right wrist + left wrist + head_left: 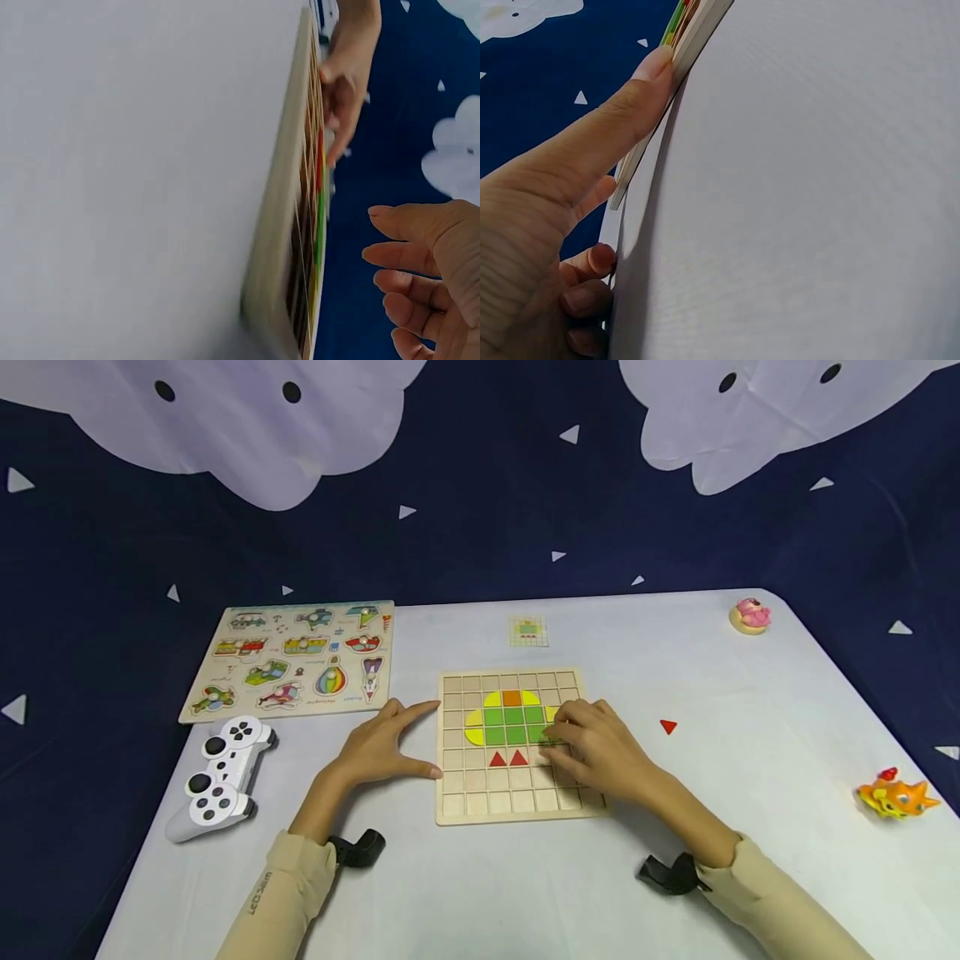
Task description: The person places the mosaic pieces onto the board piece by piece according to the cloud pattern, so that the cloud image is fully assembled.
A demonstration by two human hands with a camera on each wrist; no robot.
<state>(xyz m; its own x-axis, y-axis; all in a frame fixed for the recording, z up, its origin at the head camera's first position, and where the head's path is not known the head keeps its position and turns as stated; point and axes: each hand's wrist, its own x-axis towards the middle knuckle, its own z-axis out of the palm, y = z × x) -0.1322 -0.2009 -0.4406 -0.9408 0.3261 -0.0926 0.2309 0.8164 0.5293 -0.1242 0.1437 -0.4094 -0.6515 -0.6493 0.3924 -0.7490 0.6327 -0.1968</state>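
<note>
A square wooden grid board (459,806) lies flat in the middle of the white table. Spread wide, the thumb and index finger of my left hand (375,747) touch its left edge; the left wrist view shows the thumb (619,112) against the rim. Over the board's right part hovers my right hand (603,752), its fingers loosely bent with nothing between them in the right wrist view. Green squares (514,727) fill the middle cells, bordered by yellow curved pieces (474,727) and an orange square (512,698). Two red triangles (498,761) sit below, partly near my right fingers.
Right of the board lies a loose red triangle (668,727). Behind it is a small pattern card (528,632). A vehicle peg puzzle (300,664) and a white game controller (222,777) are at left. A pink figurine (750,616) and an orange toy (896,796) stand at right.
</note>
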